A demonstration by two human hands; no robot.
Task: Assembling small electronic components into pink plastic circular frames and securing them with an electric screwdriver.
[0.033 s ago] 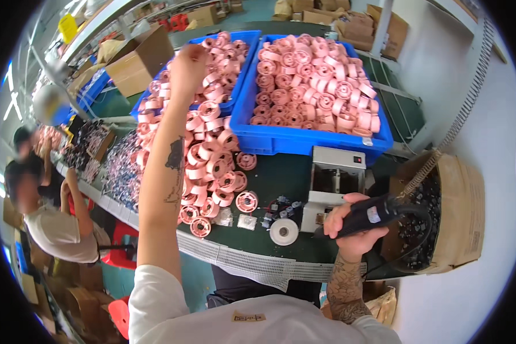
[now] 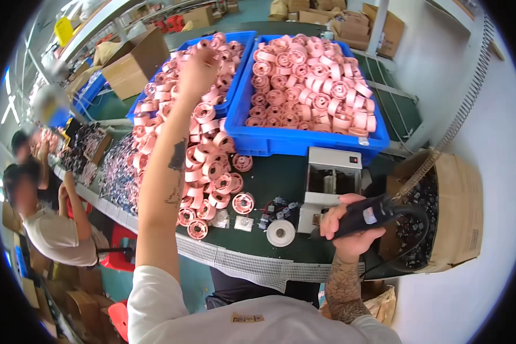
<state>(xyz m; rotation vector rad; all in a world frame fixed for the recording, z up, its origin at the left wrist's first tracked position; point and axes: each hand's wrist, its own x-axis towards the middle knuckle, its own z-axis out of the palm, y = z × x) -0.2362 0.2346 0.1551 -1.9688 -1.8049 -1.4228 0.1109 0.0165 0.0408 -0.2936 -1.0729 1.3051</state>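
My left hand [image 2: 199, 73] is stretched out over the left blue bin [image 2: 247, 50], which is heaped with pink plastic wheel-like parts [image 2: 222, 49]. Its fingers curl down on the far side, so their grip is hidden. My right hand [image 2: 352, 235] is closed round a black electric screwdriver [image 2: 366, 218], held nearly level above the bench, its front end pointing left. Just beyond the tool stands a grey metal screw feeder [image 2: 333, 153]. Left of the tool a white round disc [image 2: 281, 233] lies beside small dark parts [image 2: 280, 210]. Loose pink wheels [image 2: 212, 166] are piled beside my left forearm.
A second blue bin [image 2: 309, 141] of pink wheels stands at back right. A cardboard box [image 2: 456, 212] of black parts is at the right, under a coiled spring [image 2: 464, 106]. Small clear packets [image 2: 243, 223] lie near the front edge. Another person [image 2: 60, 232] sits at left.
My left hand has shifted slightly right and nearer over the left bin. My right hand still holds the screwdriver in much the same place. The whole view has shifted slightly.
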